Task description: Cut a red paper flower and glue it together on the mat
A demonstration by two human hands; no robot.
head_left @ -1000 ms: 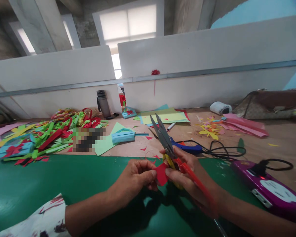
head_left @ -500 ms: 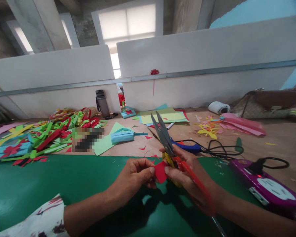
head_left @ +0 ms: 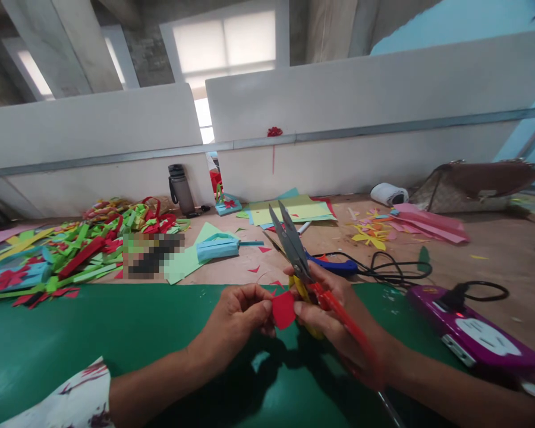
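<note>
A small red paper piece is held between both hands above the green mat. My left hand pinches its left edge between thumb and fingers. The thumb of my right hand touches its right edge. That same hand also grips scissors with red handles, their grey blades pointing up and slightly parted. Something yellow shows within the right hand's grip, partly hidden by the fingers. Small red scraps lie just beyond the hands.
Green and red paper strips are heaped at the left. Behind the hands are a blue paper bag, coloured sheets and a grey bottle. A purple power strip, black cable and handbag are at the right.
The camera view has shifted slightly. The red piece is turned a little and shows more of its face. Both hands keep their hold on it.
</note>
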